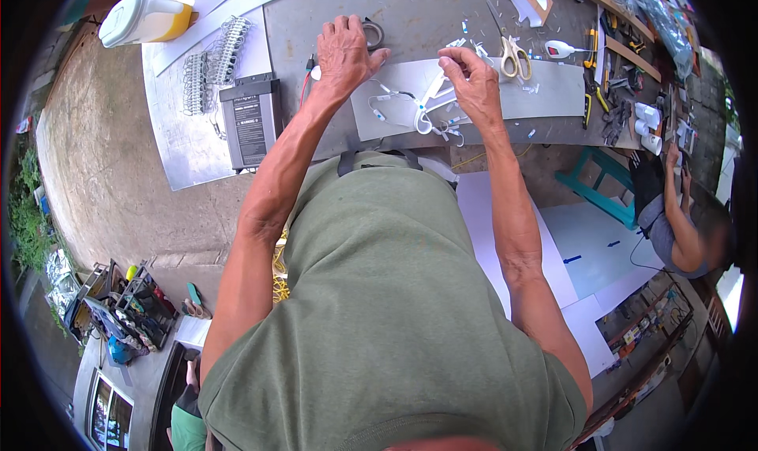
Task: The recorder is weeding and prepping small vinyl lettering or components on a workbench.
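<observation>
My left hand is over the metal worktable, fingers stretched out and thumb apart, beside a dark roll of tape. Near its wrist lie red and black wire leads. My right hand has thumb and forefinger pinched together above a grey sheet; anything between them is too small to make out. Below and left of that hand, a white letter-like piece and small LED modules on wires rest on the sheet. Cream-handled scissors lie to the right of my right hand.
At the left stand a metal-cased power supply, coiled wire bindings and a jug with yellow contents. A white glue bottle and scattered tools lie at the right. A teal stool stands near another person.
</observation>
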The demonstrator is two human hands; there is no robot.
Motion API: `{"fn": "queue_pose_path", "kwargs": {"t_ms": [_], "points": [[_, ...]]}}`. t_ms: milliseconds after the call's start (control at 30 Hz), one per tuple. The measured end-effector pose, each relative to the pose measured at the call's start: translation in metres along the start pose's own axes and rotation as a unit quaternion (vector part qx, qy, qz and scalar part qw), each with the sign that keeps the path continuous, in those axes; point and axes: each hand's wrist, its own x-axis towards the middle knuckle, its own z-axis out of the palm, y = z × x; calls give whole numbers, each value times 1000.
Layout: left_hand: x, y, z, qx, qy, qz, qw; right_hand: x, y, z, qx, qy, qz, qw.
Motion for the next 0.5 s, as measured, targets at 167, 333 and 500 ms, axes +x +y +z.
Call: {"fn": "queue_pose_path", "kwargs": {"t_ms": [167,333,500], "points": [[18,-9,-2,-53,-35,13,998,8,-7,-6,36,0,17,999],[-1,8,-69,-532,-266,-8,804,13,-28,-13,216,-56,57,973],[-30,12,-87,-617,-259,-5,743,6,-48,-15,222,-176,63,957]]}}
